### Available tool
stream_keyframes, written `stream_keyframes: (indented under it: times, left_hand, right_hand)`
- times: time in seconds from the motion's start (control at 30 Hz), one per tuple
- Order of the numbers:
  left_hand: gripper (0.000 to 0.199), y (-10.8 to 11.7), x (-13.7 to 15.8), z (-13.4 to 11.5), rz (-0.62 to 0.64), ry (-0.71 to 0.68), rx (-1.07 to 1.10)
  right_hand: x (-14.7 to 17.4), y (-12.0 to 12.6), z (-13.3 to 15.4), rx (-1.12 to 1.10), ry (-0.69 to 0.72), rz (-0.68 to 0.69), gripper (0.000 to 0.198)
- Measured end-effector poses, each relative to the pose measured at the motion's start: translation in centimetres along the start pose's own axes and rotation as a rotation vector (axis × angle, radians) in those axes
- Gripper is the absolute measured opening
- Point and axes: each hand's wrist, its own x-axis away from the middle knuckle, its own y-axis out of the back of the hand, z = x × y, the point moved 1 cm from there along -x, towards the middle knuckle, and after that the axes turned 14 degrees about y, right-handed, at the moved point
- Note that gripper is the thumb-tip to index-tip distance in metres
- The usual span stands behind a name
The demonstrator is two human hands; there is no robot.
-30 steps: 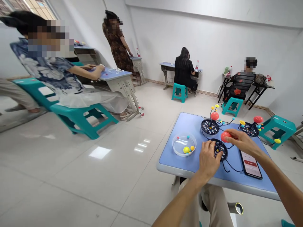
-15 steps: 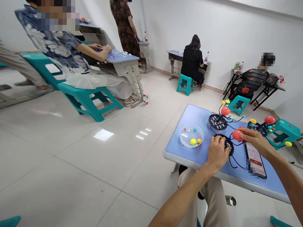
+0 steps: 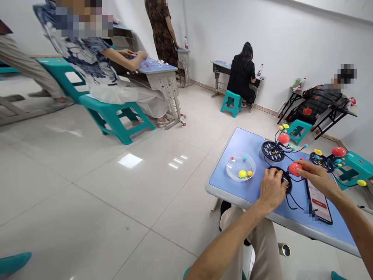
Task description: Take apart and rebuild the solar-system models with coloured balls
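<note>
My left hand (image 3: 272, 189) grips the round black base (image 3: 288, 183) of a planet model on the blue desk, fingers over its near and left edges. My right hand (image 3: 319, 178) is closed on the red ball (image 3: 295, 169) standing above that base. Thin black curved arms spread from the model, some reaching toward the desk's near side. Left of it, a clear plastic bowl (image 3: 228, 174) holds a yellow ball (image 3: 242, 174), an orange ball (image 3: 250, 173) and several small beads. The right palm and the undersides of my fingers are hidden.
Behind my hands stands a similar model (image 3: 273, 151) with coloured balls; another model (image 3: 338, 152) is at the right. A phone (image 3: 322, 206) lies under my right forearm. A metal-coloured cylinder (image 3: 284, 249) is below the desk (image 3: 223, 190). People sit at other desks.
The view has swung slightly, so everything sits a little further right. Both hands keep their hold on the base and red ball, with hardly any movement against the desk.
</note>
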Motion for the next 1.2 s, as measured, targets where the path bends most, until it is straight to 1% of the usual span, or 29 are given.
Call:
stream_keyframes:
  times: [0.17,0.3,0.37,0.47,0.6,0.73,0.87,0.97,1.07,1.2]
  left_hand:
    - [0.029,0.1,-0.1,-0.1,0.003,-0.014,-0.014]
    - [0.029,0.0,0.0,-0.3,0.005,-0.016,-0.020]
    - [0.029,-0.1,0.0,-0.3,0.004,-0.018,-0.023]
    - [0.029,-0.2,0.0,-0.2,-0.006,-0.023,-0.036]
    - [0.027,-0.4,-0.2,-0.1,-0.019,-0.025,-0.059]
    - [0.027,-0.4,-0.3,-0.1,-0.035,-0.029,-0.087]
    - [0.026,-0.4,-0.3,-0.2,-0.044,-0.042,-0.100]
    - [0.025,-0.4,-0.3,-0.1,-0.050,-0.046,-0.101]
    - [0.025,-0.4,-0.3,-0.1,-0.055,-0.047,-0.100]
    - [0.025,-0.6,-0.3,0.0,-0.056,-0.044,-0.095]
  right_hand:
    - [0.2,-0.2,-0.1,0.098,0.096,0.010,0.041]
    - [0.3,-0.3,-0.1,0.220,0.177,0.006,0.041]
    - [0.4,-0.4,0.0,0.278,0.200,0.004,0.041]
    - [0.5,-0.6,0.3,0.297,0.212,0.009,0.042]
    - [0.7,-0.5,0.3,0.235,0.183,0.006,0.042]
    - [0.4,-0.4,-0.3,0.124,0.130,0.012,0.043]
    - [0.1,-0.1,-1.1,-0.013,0.043,0.045,0.044]
    - [0.0,0.0,-1.4,-0.094,-0.033,0.021,0.047]
    - [0.0,0.0,-1.2,-0.141,-0.064,-0.003,0.048]
    - [-0.1,-0.2,-0.9,-0.151,-0.076,-0.012,0.050]
